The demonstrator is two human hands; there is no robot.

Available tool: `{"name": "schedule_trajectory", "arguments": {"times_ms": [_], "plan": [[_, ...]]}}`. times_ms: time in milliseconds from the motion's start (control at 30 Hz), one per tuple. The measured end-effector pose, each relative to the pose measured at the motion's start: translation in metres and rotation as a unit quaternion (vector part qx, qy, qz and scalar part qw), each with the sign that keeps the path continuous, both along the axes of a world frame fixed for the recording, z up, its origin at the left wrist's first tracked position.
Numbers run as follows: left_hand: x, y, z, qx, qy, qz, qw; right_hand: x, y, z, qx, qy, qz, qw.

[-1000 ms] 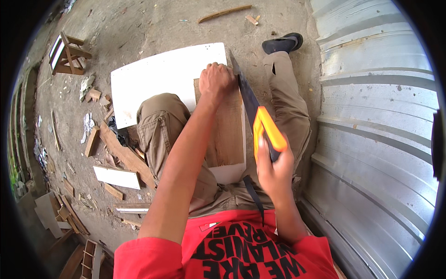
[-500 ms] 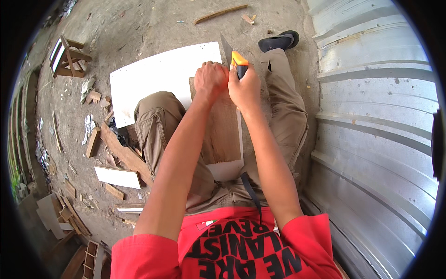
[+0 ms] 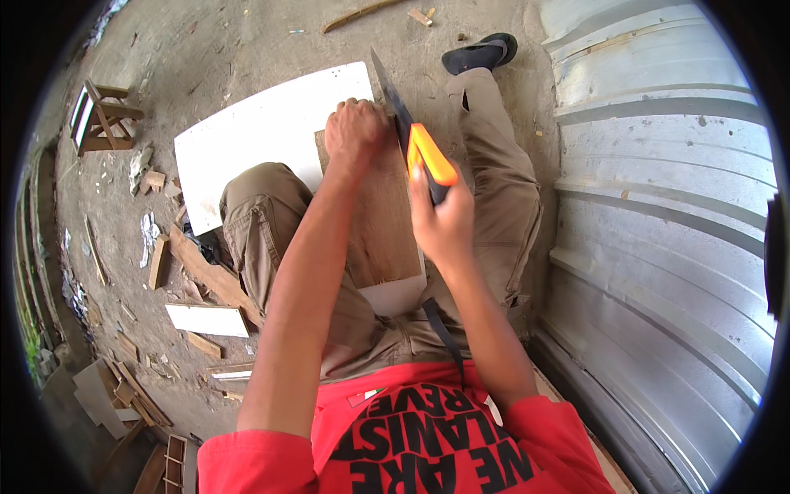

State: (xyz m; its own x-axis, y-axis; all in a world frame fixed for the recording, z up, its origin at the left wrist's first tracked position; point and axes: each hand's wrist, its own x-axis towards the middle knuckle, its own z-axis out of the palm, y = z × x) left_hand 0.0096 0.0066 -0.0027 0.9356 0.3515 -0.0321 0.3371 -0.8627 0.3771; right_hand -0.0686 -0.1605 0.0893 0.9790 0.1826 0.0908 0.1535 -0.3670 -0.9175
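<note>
Head-worn fisheye view, looking steeply down, close

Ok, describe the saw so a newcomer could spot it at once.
Start at the ribbed metal wall on the right, then go left past the outstretched trouser leg to the right hand. That hand grips the saw, its dark blade pointing up the picture. Its orange-and-black handle sets it apart from the brown board and white panel.

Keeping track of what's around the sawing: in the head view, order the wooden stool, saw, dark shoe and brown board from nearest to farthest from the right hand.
1. Saw: gripped in the right hand.
2. Brown board: just left of the hand.
3. Dark shoe: ahead, slightly right.
4. Wooden stool: far left, toward the upper corner.
</note>
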Motion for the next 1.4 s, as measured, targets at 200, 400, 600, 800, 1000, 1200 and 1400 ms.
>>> {"name": "schedule_trajectory", "arguments": {"times_ms": [200, 400, 600, 800, 1000, 1200, 1400], "plan": [[0.004, -0.002, 0.015, -0.017, 0.009, -0.017, 1.000, 0.054, 0.037, -0.019, -0.016, 0.008, -0.031, 0.999], [0.001, 0.004, -0.004, -0.016, -0.016, 0.020, 1.000, -0.093, -0.063, 0.065, 0.013, 0.116, 0.016, 0.993], [-0.004, 0.003, -0.003, -0.013, 0.000, 0.025, 1.000, -0.060, -0.027, 0.052, -0.002, 0.038, 0.003, 0.999], [0.006, 0.000, 0.006, -0.009, 0.005, -0.012, 1.000, 0.091, 0.058, -0.032, -0.024, 0.025, -0.024, 0.999], [-0.001, 0.002, 0.004, -0.014, -0.015, 0.015, 1.000, -0.033, -0.017, 0.030, 0.023, 0.084, 0.003, 0.996], [0.001, -0.001, 0.002, -0.003, 0.000, 0.022, 1.000, -0.108, -0.082, 0.103, 0.059, 0.205, 0.013, 0.977], [0.007, -0.007, 0.005, -0.004, -0.008, -0.006, 1.000, 0.065, 0.042, -0.048, 0.024, -0.032, -0.034, 0.999]]}}
